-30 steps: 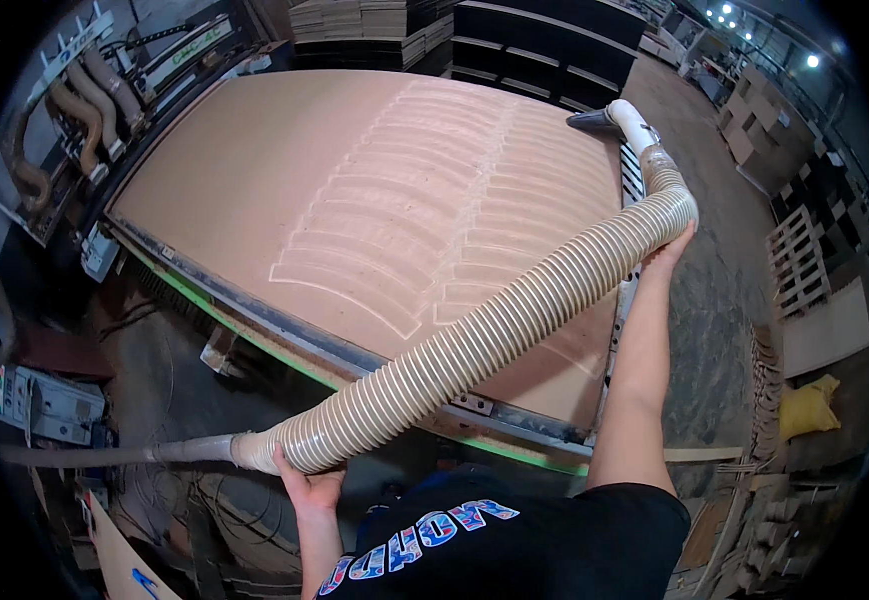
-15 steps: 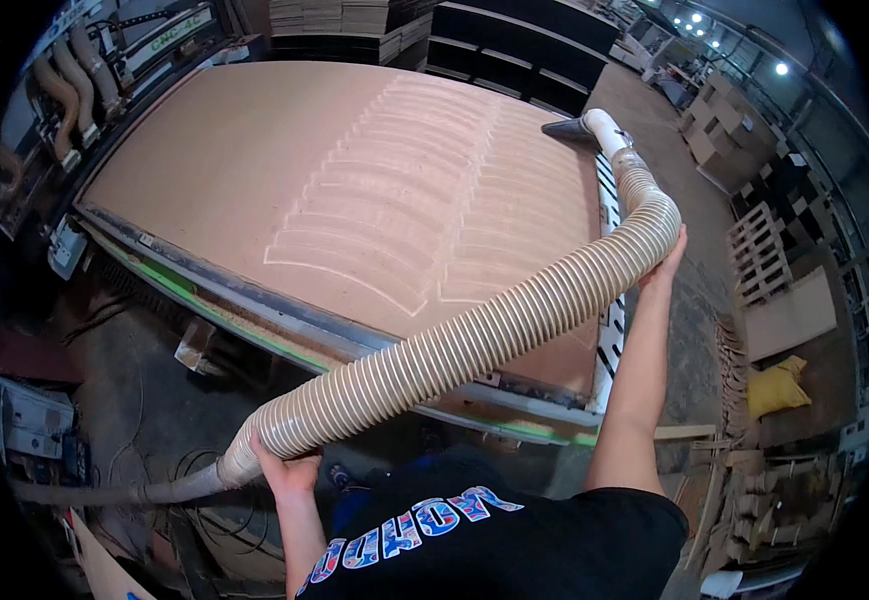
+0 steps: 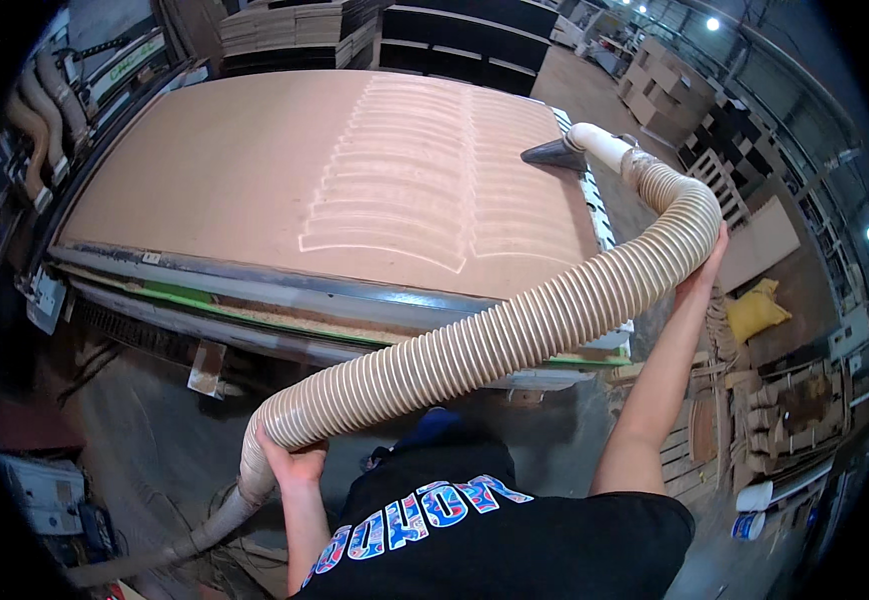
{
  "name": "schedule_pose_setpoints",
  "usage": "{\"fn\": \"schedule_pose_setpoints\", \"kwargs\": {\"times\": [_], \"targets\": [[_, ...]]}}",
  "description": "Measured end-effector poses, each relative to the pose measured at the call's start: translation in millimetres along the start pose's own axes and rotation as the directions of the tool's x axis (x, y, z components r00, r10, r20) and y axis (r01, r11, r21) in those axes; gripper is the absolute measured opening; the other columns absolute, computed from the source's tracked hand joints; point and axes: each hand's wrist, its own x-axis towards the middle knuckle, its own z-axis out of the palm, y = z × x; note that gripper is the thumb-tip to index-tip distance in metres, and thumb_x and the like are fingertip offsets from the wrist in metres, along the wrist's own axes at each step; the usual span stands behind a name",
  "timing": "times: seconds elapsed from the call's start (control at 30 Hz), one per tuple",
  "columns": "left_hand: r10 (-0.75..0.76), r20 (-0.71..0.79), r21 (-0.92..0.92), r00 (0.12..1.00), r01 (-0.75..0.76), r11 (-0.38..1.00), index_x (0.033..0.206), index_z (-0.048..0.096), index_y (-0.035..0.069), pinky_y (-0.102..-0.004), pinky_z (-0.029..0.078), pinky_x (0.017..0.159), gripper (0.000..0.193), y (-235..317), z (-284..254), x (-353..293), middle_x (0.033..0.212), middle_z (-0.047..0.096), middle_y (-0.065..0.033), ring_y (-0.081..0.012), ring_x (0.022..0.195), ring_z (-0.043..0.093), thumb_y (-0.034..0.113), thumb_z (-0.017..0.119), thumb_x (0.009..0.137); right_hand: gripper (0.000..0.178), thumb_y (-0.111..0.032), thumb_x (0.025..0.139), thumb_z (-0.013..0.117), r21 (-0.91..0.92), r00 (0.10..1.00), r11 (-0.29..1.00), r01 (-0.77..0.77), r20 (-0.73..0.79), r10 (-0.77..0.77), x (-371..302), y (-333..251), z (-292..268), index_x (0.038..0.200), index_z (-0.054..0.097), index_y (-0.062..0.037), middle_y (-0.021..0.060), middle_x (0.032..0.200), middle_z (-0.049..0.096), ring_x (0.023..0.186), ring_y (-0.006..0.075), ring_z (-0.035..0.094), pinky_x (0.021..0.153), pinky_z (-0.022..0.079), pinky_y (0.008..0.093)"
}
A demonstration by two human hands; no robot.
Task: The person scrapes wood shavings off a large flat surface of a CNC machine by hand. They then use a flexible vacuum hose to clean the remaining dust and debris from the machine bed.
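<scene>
A thick ribbed beige suction hose (image 3: 475, 350) stretches diagonally in front of me. My left hand (image 3: 297, 462) is closed around its lower left end, thumb on the near side. At the upper right bend, my right hand (image 3: 707, 265) grips the hose from beneath and outside, its fingers mostly hidden behind it. Past that bend a white elbow pipe (image 3: 600, 147) carries a dark flat nozzle (image 3: 555, 154), which lies over the right edge of a large brown board (image 3: 215, 170). Pale curved grooves mark the board's middle and right side.
The board rests on a machine bed (image 3: 285, 290) with a metal front rail. Hoses (image 3: 50, 110) hang at the far left. Behind stand stacked sheets (image 3: 295, 35) and black panels (image 3: 465, 40). Cardboard boxes (image 3: 665, 88) and a yellow sack (image 3: 758, 310) are on the right.
The view has shifted, and the board sits further left and higher in it. My right hand and the hose bend have moved right; the nozzle now overlaps more of the board's right side.
</scene>
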Motion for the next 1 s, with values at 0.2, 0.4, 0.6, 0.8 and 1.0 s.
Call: {"fn": "schedule_pose_setpoints", "kwargs": {"times": [0.2, 0.4, 0.6, 0.8, 1.0], "targets": [[0.008, 0.034, 0.023, 0.999, -0.009, 1.000, 0.161, 0.040, 0.021, -0.0582, 0.045, 0.112, 0.099, 48.9, -8.1, 18.6, 0.155, 0.048, -0.0144, -0.0375, 0.138, 0.050, 0.075, 0.071, 0.084, 0.071, -0.064, 0.105, 0.046, 0.034, 0.993, 0.995, 0.093, 0.065, -0.095, -47.5, -9.9, 46.0, 0.148, 0.057, -0.0074, 0.0132, 0.135, 0.069, 0.118, 0.0276, 0.070, 0.100, 0.060, 0.0448], [0.087, -0.096, 0.047, 0.992, -0.083, 0.995, 0.146, 0.059, 0.020, -0.0547, 0.048, 0.109, 0.071, 114.4, 33.0, 6.9, 0.145, 0.063, -0.0087, -0.0324, 0.131, 0.060, 0.062, 0.067, 0.089, 0.074, -0.065, 0.106, 0.041, 0.237, 0.990, 0.967, 0.090, -0.123, -0.062, -41.6, 80.1, 128.8, 0.148, 0.057, -0.0071, 0.0132, 0.143, 0.066, 0.125, 0.0288, 0.067, 0.105, 0.058, 0.0478], [0.189, -0.121, 0.163, 0.975, -0.168, 0.972, 0.139, 0.064, 0.018, -0.0545, 0.051, 0.101, 0.072, 199.3, 15.9, 66.4, 0.136, 0.069, -0.0068, -0.0304, 0.125, 0.065, 0.066, 0.065, 0.086, 0.078, -0.070, 0.102, 0.044, 0.397, 0.988, 0.918, -0.020, -0.134, 0.080, 22.7, 242.0, 211.0, 0.148, 0.057, -0.0095, 0.0140, 0.140, 0.067, 0.126, 0.0308, 0.067, 0.102, 0.059, 0.0524], [0.271, -0.110, 0.189, 0.956, -0.248, 0.950, 0.139, 0.064, 0.021, -0.0562, 0.041, 0.107, 0.072, 246.0, 48.1, 87.2, 0.144, 0.064, -0.0058, -0.0305, 0.132, 0.056, 0.069, 0.063, 0.085, 0.075, -0.068, 0.101, 0.046, 0.678, 0.996, 0.730, -0.087, 0.050, 0.072, -1.7, 282.7, 372.4, 0.145, 0.056, -0.0079, 0.0137, 0.135, 0.069, 0.121, 0.0315, 0.069, 0.101, 0.060, 0.0507], [0.247, -0.122, 0.170, 0.961, -0.224, 0.959, 0.136, 0.065, 0.023, -0.0551, 0.039, 0.106, 0.069, 301.0, 48.7, 106.9, 0.139, 0.064, -0.0027, -0.0300, 0.124, 0.053, 0.071, 0.061, 0.086, 0.075, -0.067, 0.106, 0.037, 0.730, 1.000, 0.683, -0.025, 0.021, 0.015, -56.8, 259.8, 430.5, 0.148, 0.054, -0.0078, 0.0144, 0.141, 0.065, 0.125, 0.0320, 0.067, 0.107, 0.058, 0.0515]]}}
